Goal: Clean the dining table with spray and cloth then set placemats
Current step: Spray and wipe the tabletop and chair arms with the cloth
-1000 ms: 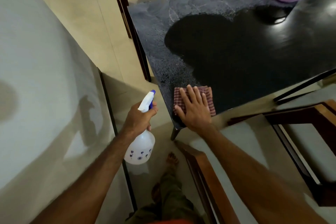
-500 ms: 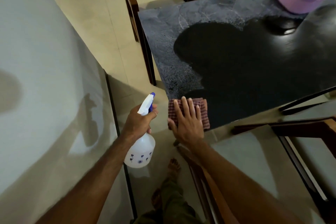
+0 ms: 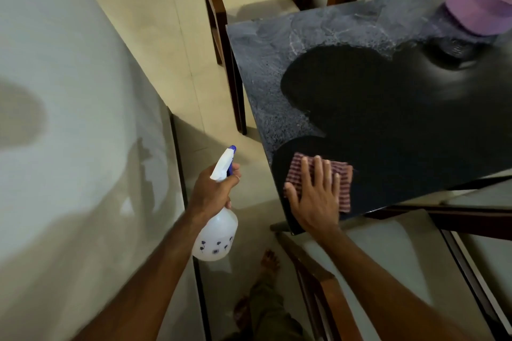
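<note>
No readable text, label, brand or number appears anywhere; the spray bottle carries only small blue flower prints, no words.

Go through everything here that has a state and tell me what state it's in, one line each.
White plastic spray bottle: upright, off the table, held by left hand.
Red checked cloth: flat on the table corner, pressed under right hand.
Dark stone dining table: partly wiped, grey film at far left.
Purple plastic tub: standing on table's far end.
</note>
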